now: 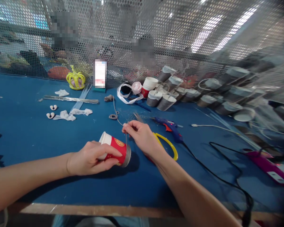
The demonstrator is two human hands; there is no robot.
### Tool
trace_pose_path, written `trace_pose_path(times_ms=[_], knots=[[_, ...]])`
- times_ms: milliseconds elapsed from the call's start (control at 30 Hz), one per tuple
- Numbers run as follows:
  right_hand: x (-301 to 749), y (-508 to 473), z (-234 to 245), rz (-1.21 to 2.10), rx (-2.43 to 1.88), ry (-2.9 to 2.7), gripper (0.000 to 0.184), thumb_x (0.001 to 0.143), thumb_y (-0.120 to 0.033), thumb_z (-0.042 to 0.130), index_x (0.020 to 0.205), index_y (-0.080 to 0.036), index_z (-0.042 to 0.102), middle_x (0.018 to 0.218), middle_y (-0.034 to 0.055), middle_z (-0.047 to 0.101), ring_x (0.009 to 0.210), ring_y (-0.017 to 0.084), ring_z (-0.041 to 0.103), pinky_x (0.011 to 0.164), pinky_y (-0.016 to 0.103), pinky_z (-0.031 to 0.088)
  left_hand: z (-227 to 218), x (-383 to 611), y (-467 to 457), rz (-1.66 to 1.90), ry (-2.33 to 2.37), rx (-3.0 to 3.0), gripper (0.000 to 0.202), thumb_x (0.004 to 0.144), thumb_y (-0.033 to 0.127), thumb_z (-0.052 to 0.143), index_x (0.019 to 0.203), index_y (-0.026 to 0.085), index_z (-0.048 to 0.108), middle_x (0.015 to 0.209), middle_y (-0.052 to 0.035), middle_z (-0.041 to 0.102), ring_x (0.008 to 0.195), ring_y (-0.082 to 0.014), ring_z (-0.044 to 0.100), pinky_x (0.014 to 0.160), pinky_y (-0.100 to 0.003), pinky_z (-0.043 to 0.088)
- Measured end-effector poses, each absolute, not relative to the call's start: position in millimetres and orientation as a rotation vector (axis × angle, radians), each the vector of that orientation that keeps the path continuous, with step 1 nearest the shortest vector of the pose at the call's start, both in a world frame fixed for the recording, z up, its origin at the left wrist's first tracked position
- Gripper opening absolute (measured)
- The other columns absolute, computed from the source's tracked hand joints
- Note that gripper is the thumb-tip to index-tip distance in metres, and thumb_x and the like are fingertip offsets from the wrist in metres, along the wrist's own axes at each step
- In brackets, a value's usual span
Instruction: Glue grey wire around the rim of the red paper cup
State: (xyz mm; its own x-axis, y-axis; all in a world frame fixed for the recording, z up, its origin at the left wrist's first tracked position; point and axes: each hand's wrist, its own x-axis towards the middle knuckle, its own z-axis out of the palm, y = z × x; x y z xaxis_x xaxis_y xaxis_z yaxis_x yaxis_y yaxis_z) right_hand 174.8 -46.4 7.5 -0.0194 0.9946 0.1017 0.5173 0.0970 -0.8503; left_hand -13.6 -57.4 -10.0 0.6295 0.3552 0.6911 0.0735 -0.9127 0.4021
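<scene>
My left hand (92,157) is wrapped round a red and white paper cup (118,144), which lies tilted on its side above the blue table. Grey cord is wound round the bottom end of the cup. Between the thumb and fingers of my right hand (138,134), just above the cup's wound end, is a pinched grey cord (115,110). One length runs down to the cup, while the rest trails back to a small bundle on the table. Yellow-handled scissors (171,146) lie partly hidden beneath my right wrist.
A blue glue gun (169,126) with a black cable lies right of the scissors. Grey-wrapped cups (167,102) crowd the back right, before a perforated metal screen (118,37). A purple power strip (267,167) is at right. Metal wires (71,99) and white scraps (65,115) lie left.
</scene>
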Motion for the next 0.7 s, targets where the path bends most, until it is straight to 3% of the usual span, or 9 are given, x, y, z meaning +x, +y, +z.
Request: trace_pose_path(times_ms=[300,700], knots=[[174,-46,2,0.901,-1.507,-1.7,0.027,0.08,-0.037,0.049,0.062,-0.018,0.055,0.063,0.0007,0.059,0.057,0.012,0.047,0.059,0.026,0.037,-8,-13,-57,1.235,0.313,2.567,0.013,0.088,0.023,0.046,0.086,0.014,0.055,0.051,0.003,0.062,0.039,-0.0043,0.052,0.043,-0.011,0.04],[169,-48,-4,1.093,-1.49,-1.668,0.027,0.075,-0.04,0.052,0.059,-0.018,0.051,0.056,-0.0022,0.049,0.053,0.011,0.041,0.05,0.024,0.032,-7,-15,-58,1.304,0.353,2.602,0.011,0.087,0.023,0.047,0.086,0.016,0.056,0.05,0.0047,0.061,0.038,-0.0036,0.052,0.043,-0.011,0.039]])
